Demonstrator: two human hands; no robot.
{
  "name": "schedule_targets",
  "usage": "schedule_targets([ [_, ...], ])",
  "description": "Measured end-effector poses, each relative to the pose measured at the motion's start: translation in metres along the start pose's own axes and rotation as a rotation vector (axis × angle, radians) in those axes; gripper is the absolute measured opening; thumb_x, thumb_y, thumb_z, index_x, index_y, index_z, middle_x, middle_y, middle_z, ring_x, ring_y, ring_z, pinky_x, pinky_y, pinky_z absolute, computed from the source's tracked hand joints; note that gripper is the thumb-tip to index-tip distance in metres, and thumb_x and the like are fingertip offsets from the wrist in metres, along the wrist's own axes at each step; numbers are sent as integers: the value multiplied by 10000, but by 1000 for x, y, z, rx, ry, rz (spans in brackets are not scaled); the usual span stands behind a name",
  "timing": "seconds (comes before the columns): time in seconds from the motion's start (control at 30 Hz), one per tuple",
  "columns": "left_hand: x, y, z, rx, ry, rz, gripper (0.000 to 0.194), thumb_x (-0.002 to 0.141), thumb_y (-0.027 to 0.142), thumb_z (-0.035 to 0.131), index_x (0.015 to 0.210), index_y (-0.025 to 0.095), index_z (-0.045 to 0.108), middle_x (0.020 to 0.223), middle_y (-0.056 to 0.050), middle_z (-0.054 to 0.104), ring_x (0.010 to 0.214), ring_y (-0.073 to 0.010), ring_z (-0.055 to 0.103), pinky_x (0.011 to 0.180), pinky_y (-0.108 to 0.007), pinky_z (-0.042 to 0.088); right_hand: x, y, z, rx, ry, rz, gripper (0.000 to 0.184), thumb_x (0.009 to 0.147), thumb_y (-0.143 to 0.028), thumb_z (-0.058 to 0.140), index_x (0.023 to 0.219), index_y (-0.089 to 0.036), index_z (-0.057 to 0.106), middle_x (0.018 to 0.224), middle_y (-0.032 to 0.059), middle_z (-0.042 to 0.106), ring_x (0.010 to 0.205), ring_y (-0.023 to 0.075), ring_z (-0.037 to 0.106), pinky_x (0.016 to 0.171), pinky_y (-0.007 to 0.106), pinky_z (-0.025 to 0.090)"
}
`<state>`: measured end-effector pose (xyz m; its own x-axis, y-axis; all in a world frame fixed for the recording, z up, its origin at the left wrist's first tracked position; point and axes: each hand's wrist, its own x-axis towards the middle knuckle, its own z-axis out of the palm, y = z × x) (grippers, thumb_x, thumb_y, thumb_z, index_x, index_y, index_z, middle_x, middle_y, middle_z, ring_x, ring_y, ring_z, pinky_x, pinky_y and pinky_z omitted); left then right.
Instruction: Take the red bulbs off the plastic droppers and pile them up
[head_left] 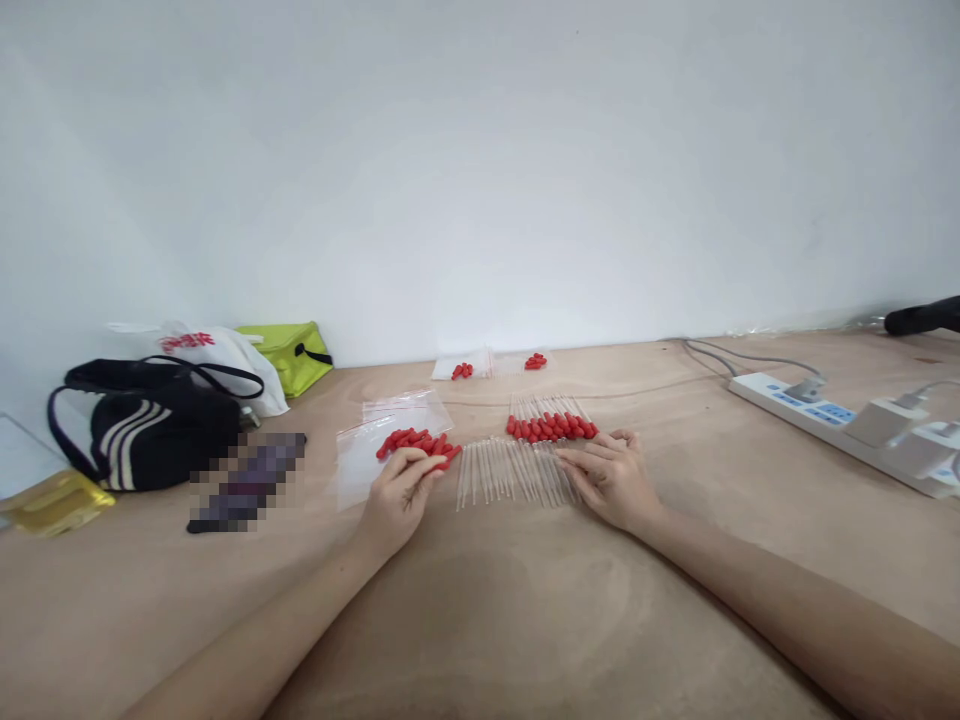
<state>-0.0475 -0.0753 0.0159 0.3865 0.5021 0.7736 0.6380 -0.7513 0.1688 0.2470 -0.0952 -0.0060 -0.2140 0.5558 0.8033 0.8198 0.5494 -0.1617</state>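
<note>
My left hand [399, 497] pinches a red rubber bulb [450, 458] between thumb and fingers. A loose pile of similar red bulbs [411, 440] lies just behind it on a clear zip bag [352, 475]. In front of me, thin clear tubes [487, 470] are laid out in a row, roughly parallel. At the right end of that row, my right hand [613, 478] has its fingers closed on a thin clear tube, partly hidden by the fingers. Behind the row, several tubes capped with red bulbs [551, 428] lie side by side, red ends toward me.
Two small bags with red bulbs [463, 371] lie by the wall. On the left are a black bag [161, 430], a white plastic bag [232, 360], a lime-green bag [289, 355] and a pixelated dark item [251, 480]. A power strip [825, 425] with chargers sits right.
</note>
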Motion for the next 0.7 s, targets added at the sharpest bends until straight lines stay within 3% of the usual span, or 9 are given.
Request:
schedule_targets([
  [0.17,7,-30,-2,127,125,-357,286,798,297,425,960,166,621,841,-58,533,778,-167,541,696,-296,475,2,3,7,-119,24,110,199,807,-228,477,759,-226,671,667,4,674,648,124,551,766,324,231],
  [0.33,14,-60,-7,93,76,-626,423,717,401,482,1045,148,568,761,-26,585,630,-145,540,566,-260,457,2,7,7,-149,-77,96,213,796,-217,462,756,-233,671,671,6,669,648,125,535,753,327,213],
  [0.47,22,-64,-3,151,-24,-566,406,686,426,519,994,172,590,757,-20,625,713,-172,560,607,-265,436,4,4,6,-134,-164,72,223,805,-227,443,793,-235,666,662,6,650,650,119,507,751,332,200],
  [0.57,27,-61,2,196,-80,-486,343,691,424,534,929,190,614,763,-19,639,745,-186,566,693,-297,429,6,1,3,-107,-232,40,220,813,-329,463,819,-236,662,676,9,630,695,135,500,762,339,201],
  [0.7,28,-59,2,253,-63,-434,302,706,421,536,883,195,630,769,-24,647,758,-199,558,707,-311,416,8,-1,-1,-86,-298,7,335,781,-492,473,854,-221,658,744,38,618,744,165,498,783,362,217],
])
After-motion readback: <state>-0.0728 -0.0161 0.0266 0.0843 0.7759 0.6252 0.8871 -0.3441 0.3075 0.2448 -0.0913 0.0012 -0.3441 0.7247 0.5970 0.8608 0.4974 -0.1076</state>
